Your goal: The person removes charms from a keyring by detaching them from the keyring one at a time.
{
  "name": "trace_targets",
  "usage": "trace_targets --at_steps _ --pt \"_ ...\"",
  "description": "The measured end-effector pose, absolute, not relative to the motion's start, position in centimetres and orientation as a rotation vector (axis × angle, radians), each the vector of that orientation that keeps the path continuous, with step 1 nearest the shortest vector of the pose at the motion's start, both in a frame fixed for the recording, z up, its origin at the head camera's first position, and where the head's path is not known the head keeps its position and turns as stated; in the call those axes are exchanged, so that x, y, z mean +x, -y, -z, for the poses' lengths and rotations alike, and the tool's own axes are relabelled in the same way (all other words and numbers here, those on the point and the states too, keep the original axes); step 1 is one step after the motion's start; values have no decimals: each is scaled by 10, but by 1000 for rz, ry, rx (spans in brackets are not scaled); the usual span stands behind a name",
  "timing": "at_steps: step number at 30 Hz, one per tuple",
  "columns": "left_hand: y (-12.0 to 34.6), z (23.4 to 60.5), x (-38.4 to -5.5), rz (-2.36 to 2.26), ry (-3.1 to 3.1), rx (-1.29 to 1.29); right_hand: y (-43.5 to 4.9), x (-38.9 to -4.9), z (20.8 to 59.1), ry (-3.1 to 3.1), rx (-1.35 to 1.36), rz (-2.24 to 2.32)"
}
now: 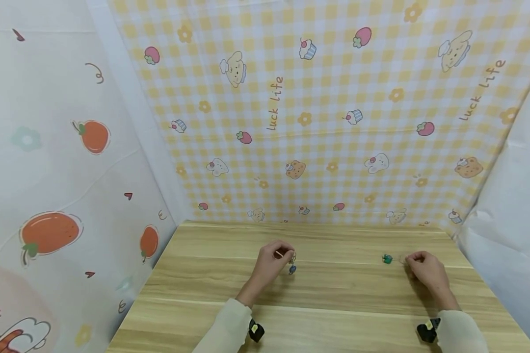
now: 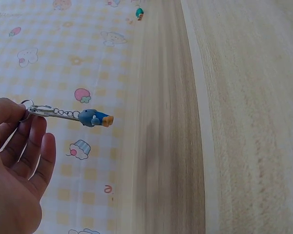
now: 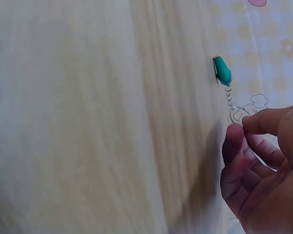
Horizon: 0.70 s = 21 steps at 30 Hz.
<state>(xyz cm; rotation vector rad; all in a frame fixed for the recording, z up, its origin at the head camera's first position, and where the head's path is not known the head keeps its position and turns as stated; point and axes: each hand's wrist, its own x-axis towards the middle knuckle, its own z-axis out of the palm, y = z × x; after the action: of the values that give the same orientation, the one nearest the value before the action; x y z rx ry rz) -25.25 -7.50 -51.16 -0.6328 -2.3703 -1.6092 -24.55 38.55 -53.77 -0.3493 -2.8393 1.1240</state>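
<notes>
"See the left grip point(image 1: 271, 261)?"
"Pinching the end of a little rounded blue toy key chain point(image 2: 91, 118), part silver metal, hanging above the light-wood counter point(image 1: 335, 326)."
"And farther right?"
"Spot a rounded green toy key chain point(image 3: 222, 71), part metal too, resting on the counter, pinched by the right grip point(image 1: 427, 272)."

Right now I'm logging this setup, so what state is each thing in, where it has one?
Left hand: pinching the blue keychain's ring
Right hand: pinching the green keychain's ring
Blue keychain: held up, figure hanging
Green keychain: held by its ring; whether its figure touches the table is unclear
Checkered cloth: upright behind the table
</notes>
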Motion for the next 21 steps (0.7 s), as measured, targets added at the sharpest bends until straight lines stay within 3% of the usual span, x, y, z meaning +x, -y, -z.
trace_targets --at_steps 21 --pt "72 514 -254 1595 2389 -627 -378 -244 538 2785 -381 -1127"
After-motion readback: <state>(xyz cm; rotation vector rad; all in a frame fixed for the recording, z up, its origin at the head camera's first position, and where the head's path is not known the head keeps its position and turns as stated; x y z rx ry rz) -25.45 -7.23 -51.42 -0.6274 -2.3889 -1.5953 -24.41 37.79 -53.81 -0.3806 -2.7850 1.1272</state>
